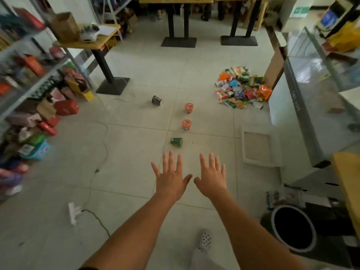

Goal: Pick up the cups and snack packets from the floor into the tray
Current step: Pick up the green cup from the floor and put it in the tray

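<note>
Reaching out with left hand (pixel 171 177) and right hand (pixel 211 177) spread and empty, the person has yet to lift the nearest green cup (pixel 176 142) toward the tray (pixel 260 163).

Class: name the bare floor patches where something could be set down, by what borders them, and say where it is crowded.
Bare tiles lie between the shelf boxes and the cups, with a narrower strip between the cups and the tray. It is crowded at the snack packets and along the shelf boxes on the left.
</note>
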